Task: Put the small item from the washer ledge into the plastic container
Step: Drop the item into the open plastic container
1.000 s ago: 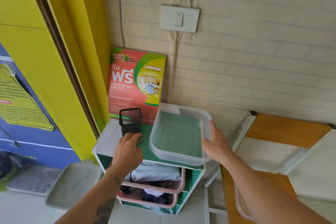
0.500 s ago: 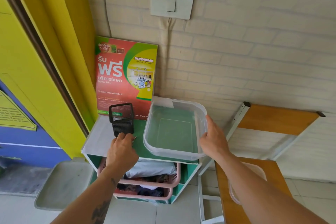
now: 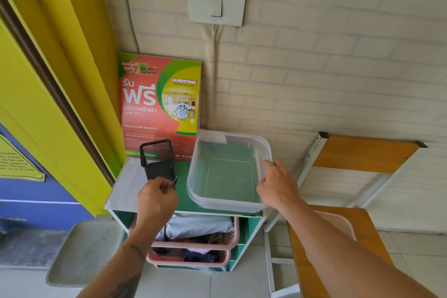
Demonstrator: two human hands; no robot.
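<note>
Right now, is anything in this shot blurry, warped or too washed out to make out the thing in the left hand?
Head view: evenly daylit, no harsh glare; wide-angle lens bows the yellow frame. The clear plastic container reads sharply. The small item pinched by the left hand is tiny and dark, so its identity stays unclear.

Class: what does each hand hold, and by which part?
Left hand: a small metal item, pinched by its lower end. Right hand: the container, by its right rim.
</note>
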